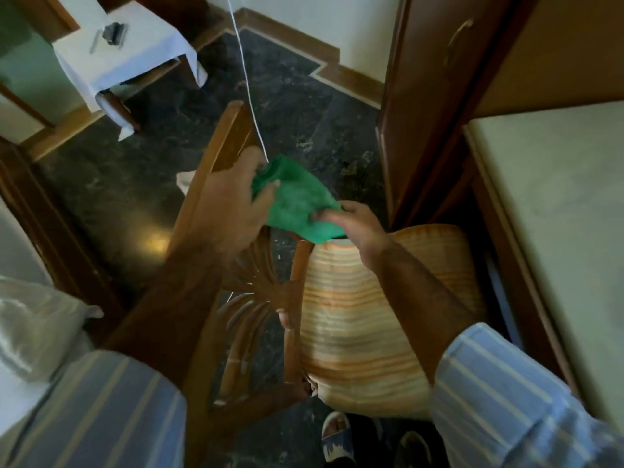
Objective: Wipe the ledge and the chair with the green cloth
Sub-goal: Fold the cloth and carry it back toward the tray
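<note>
— Where is the green cloth [299, 201] being kept?

— It is being held up between both hands, above the chair [270, 292], its back and striped cushion [364, 319].

— How is it being gripped?

— It is being pinched by the left hand [233, 207], thumb on top, while its near edge is being clamped under the right hand [354, 228], fingers closed.

Both forearms are bare from wrist to below the elbow, with sleeves [506, 393] of light blue cloth bearing pale lengthwise stripes. Left hand [229, 204] and right hand [354, 228] carry no gloves. Near the bottom edge, a foot wears a blue-and-white patterned sandal [337, 440].
</note>
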Tool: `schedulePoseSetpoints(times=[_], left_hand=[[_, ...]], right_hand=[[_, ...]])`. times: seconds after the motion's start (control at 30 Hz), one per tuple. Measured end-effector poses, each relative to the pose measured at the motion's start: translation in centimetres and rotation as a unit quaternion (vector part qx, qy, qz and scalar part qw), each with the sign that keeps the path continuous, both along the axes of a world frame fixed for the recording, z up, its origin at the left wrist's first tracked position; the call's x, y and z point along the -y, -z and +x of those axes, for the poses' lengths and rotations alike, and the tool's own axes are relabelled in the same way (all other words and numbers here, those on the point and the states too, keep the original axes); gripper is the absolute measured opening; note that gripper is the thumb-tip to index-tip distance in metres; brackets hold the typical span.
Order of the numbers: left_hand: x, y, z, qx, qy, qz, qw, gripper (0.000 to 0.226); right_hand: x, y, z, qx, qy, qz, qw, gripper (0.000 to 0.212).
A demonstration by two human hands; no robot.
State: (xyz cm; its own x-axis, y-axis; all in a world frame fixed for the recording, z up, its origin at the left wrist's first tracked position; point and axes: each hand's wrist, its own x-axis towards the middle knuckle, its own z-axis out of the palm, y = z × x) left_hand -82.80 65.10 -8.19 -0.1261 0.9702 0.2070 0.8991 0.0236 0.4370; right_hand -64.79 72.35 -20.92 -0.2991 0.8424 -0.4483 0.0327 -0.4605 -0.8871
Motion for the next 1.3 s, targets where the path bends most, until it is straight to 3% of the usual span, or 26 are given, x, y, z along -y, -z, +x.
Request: schedulePoseSetpoints(times=[0.1,0.2,0.4,0.57,0.7,0.9,1.0,1.1,1.3], left_hand=[[1.7,-0.6,1.0,0.188,-0.118,-0.014,0.975,0.015],[2.2,-1.5,3.3,0.403,-0.154,-0.043,0.901,0.014],[3.5,-4.4,9.8,0.597,-0.097,-0.150,0.782,0.026],[4.8,-6.5,16.9,0.614,-0.052,-0.197,0.763,0.008],[6.6,-8.2,23.7,0.611,0.010,-0.255,0.749,0.011],[11.2,-11.2,34.5,0.567,0.111,-0.298,0.760,0.014],[14.6,-12.8,39.9,0.552,0.158,-0.321,0.753,0.024],[19.6,-14.3,45.6,0.538,0.205,-0.340,0.743,0.016],[32.0,-15.5,55.9,0.506,0.263,-0.337,0.749,0.028]], right_hand=[[2.5,-3.8,4.3,-0.052,0.048,-0.017,0.997,0.029],[5.2,-7.3,8.1,-0.067,0.076,-0.051,0.994,0.039],[10.6,-13.7,16.3,-0.090,0.174,-0.084,0.977,0.028],[15.2,-18.2,24.8,-0.088,0.221,-0.068,0.969,0.021],[19.9,-21.3,31.6,-0.057,0.293,-0.036,0.954,0.028],[29.5,-24.7,40.9,0.022,0.370,0.012,0.929,0.036],[35.5,-26.5,45.2,0.032,0.415,0.031,0.909,0.037],[42.7,-28.5,49.5,0.028,0.454,0.051,0.889,0.039],[57.9,-30.3,57.1,0.038,0.538,0.077,0.838,0.040]])
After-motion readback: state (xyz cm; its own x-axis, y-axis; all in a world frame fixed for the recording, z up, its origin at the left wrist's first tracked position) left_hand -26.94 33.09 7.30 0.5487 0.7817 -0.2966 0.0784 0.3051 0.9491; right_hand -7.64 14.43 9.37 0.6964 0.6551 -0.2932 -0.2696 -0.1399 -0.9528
